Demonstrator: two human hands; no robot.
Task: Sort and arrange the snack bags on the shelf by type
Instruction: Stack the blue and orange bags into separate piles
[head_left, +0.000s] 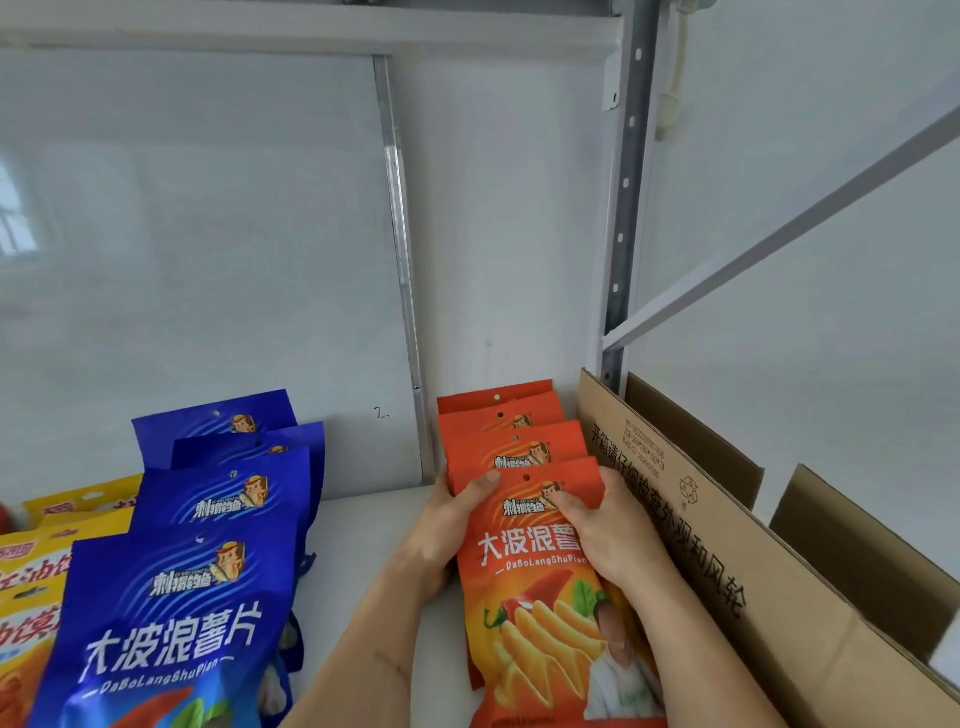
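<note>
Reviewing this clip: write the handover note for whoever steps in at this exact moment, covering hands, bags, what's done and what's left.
Left hand grips the left edge of the front orange bag, thumb on its face. Right hand grips its right edge.
Orange bags stand in a row toward the back wall, beside the cardboard box.
Blue bags are rowed up at left; yellow bags lie at far left, partly cut off.
Done: orange and blue grouped.
Left: settle the front orange bag; the yellow bags' order cannot be judged.
</note>
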